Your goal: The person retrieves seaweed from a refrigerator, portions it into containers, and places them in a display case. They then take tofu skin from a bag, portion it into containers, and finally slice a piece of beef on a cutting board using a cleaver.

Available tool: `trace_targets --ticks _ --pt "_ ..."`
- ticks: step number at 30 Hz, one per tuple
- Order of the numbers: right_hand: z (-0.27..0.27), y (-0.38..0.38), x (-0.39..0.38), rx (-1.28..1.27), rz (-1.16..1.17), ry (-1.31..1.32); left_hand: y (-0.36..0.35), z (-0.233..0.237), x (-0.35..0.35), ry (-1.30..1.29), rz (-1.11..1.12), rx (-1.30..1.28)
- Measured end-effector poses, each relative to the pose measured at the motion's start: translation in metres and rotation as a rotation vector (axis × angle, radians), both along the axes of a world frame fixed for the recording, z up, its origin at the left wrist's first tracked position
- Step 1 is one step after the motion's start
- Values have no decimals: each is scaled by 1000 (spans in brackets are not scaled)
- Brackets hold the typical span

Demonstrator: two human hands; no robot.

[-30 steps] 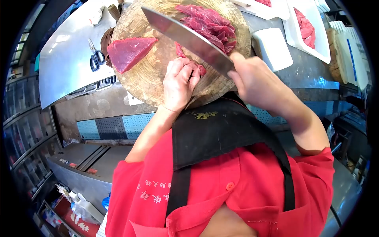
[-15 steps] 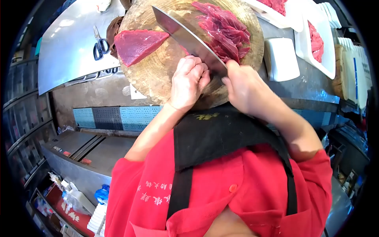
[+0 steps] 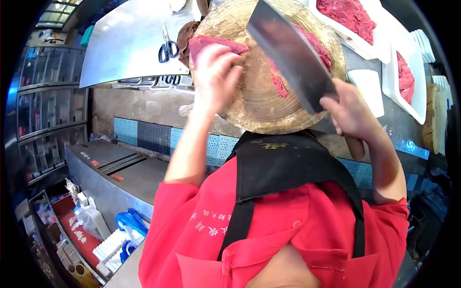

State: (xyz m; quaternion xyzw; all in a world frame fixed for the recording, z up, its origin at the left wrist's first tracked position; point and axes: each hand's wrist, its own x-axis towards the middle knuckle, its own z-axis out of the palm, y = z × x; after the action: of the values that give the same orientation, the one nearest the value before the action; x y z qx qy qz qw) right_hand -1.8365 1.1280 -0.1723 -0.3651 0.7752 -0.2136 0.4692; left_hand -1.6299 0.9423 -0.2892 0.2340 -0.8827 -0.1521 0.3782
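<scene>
My right hand [image 3: 353, 113] is closed round the wooden handle of a broad cleaver [image 3: 293, 55]. The blade is tilted above the right half of the round wooden chopping board [image 3: 257, 108]. On the board's left side lies a red piece of raw meat [image 3: 233, 45]. My left hand [image 3: 216, 79] lies over that piece, fingers curled on it and thumb apart, somewhat blurred. Sliced meat [image 3: 317, 48] is partly hidden behind the blade. A small strip of meat [image 3: 279, 86] rests on bare wood near the middle.
White trays of meat [image 3: 406, 79] stand at the right, beside a white container [image 3: 367, 91]. Black-handled scissors [image 3: 168, 50] lie on the metal worktop [image 3: 125, 43] at left, next to a brown cloth [image 3: 187, 41].
My left hand has left the spot beside the blade and moved left onto the piece of meat. The cleaver has lifted and swung right with my right hand. The view has shifted.
</scene>
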Motion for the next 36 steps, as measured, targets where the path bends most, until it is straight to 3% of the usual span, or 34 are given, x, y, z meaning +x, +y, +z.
trace_targets --ticks 2,4,6,10,13,15,17,21,23,26,30,32,36 --pt "-23 11 1 -114 125 5 -32 15 15 -336 103 -153" --pt "-48 24 -3 -318 347 177 -62 7 26 -536 -25 -142" --pt "-37 22 -5 -224 353 153 -87 9 23 -533 -226 -6" --pt "-32 14 -25 -225 255 384 -93 15 13 -635 -200 -32" --pt "-29 8 -34 -337 172 398 -103 26 10 -449 -105 165" --pt "-12 3 -29 -133 -29 124 -104 33 12 -315 -51 457" --pt "-16 5 -30 -144 -63 -22 -90 39 13 -189 -45 721" --pt "-50 7 -50 -83 -182 -332 -59 40 11 168 -222 1330" --pt "-65 9 -66 -86 -262 -522 -46 37 11 292 -304 1516" --pt "-57 3 -72 -123 -306 -462 -35 31 14 347 -324 1627" --pt "-33 -2 -60 -183 -216 -170 -29 24 15 374 -389 1767" --pt "-29 0 -57 -345 -157 25 -28 22 17 381 -442 1857" --pt "-24 3 -51 -339 -165 8 -27 20 15 330 -441 1954"
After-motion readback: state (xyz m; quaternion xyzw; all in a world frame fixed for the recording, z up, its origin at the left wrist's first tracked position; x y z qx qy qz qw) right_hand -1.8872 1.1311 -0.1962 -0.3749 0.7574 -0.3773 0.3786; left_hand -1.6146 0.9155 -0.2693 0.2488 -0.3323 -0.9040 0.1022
